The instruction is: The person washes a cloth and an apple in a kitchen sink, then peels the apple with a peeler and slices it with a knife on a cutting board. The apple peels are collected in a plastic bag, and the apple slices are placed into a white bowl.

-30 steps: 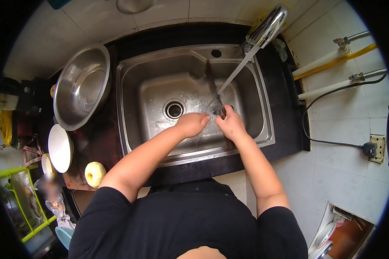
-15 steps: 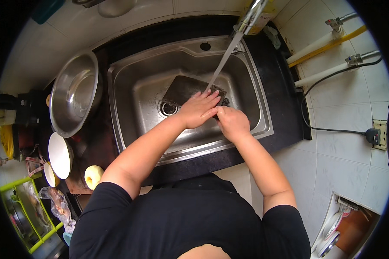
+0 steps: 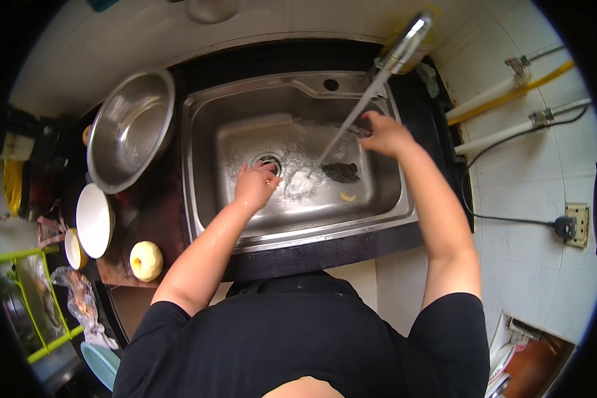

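Over the drain (image 3: 267,159) of the metal sink (image 3: 298,233), my left hand (image 3: 255,186) reaches down with its fingers apart. Far right in the sink, my right hand (image 3: 386,136) has thumb and fingers bent around something thin and dark, seen almost edge-on and too unclear to name. Water falls from the faucet (image 3: 408,43) between the hands. Where the stream lands lies a dark, rough-textured clump (image 3: 340,172), like a scouring pad. White froth (image 3: 302,183) sits beside it, and a small pale yellow curved piece (image 3: 347,197) lies nearer to me.
Left of the sink stand a tilted steel basin (image 3: 132,132), a white bowl (image 3: 94,220) and a smaller bowl (image 3: 75,249). A peeled, cored yellow fruit (image 3: 146,261) rests by the counter edge. Pipes (image 3: 491,140) and a plugged-in cable (image 3: 511,217) run along the right wall.
The dark rectangular slab under my hands no longer shows flat in the sink. My left hand has moved left to the drain; my right hand has moved farther away and right, uncovering the clump.
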A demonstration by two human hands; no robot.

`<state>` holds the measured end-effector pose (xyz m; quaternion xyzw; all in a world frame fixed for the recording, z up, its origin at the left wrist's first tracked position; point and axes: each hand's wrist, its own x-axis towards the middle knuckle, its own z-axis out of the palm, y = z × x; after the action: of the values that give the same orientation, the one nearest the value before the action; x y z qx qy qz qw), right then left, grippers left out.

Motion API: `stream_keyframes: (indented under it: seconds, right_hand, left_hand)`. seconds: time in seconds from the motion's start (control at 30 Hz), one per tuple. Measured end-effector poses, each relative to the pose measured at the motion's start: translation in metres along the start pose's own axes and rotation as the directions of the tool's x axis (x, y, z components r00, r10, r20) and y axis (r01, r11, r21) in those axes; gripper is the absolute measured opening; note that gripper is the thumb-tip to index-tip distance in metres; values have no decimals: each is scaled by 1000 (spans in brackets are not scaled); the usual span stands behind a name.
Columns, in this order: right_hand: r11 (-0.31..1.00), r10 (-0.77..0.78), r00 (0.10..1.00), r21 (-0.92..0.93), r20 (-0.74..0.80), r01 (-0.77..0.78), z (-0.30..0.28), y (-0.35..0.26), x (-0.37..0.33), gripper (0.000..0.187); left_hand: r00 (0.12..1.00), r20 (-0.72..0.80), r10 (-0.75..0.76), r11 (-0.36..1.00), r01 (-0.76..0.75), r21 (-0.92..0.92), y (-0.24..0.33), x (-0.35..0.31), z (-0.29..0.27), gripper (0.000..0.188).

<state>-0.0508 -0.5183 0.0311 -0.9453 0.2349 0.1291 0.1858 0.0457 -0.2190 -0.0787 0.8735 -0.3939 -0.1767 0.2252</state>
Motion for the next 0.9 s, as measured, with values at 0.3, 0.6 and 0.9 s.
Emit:
stream_keyframes:
  seconds: [0.3,0.6,0.9]
  right_hand:
    - [900,-199,972,368,-125,232,1,17,42,34]
    - [884,-106,971,427,-214,191,9,44,42,35]
    - [808,43,932,561,-361,181,33,0,-5,40]
  left_hand:
    - [966,-248,69,974,-120,-193,-15,-106,-45,32]
    - [851,-526,-1,968,-132,-215,-55,-215,-98,16]
    - [845,-535,6,975,-123,-183,-63,-246,-120,23]
